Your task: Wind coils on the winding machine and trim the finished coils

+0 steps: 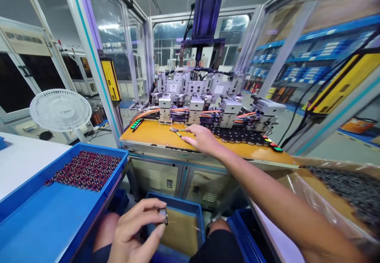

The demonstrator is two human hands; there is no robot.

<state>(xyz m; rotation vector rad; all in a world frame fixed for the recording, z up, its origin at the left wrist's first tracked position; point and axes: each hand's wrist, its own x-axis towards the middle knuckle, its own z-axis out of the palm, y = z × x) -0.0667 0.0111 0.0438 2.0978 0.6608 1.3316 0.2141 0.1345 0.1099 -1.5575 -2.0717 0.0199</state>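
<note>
My left hand (pixel 138 231) is low in front of me, with thumb and fingers pinched round a small round part (pixel 163 216) with a shiny metallic side. Stretched out over the orange worktop (pixel 148 131), my right hand (pixel 203 138) has its thumb and forefinger at the handles of small pliers (pixel 179 132). The handles are yellow-green and spread apart, and the jaws point left. Just behind the pliers stands a machine with several metal clamp blocks (pixel 196 106). Round black parts (pixel 237 135) sit in rows to the right of my right hand.
A blue tray (pixel 56 211) on the left holds many small dark-red parts. Below the bench is another blue bin (pixel 199 219). A plastic-lined box (pixel 297 184) of dark parts stands at right. Yellow sensor bars (pixel 111 80) flank the opening; a white fan (pixel 61 110) is at left.
</note>
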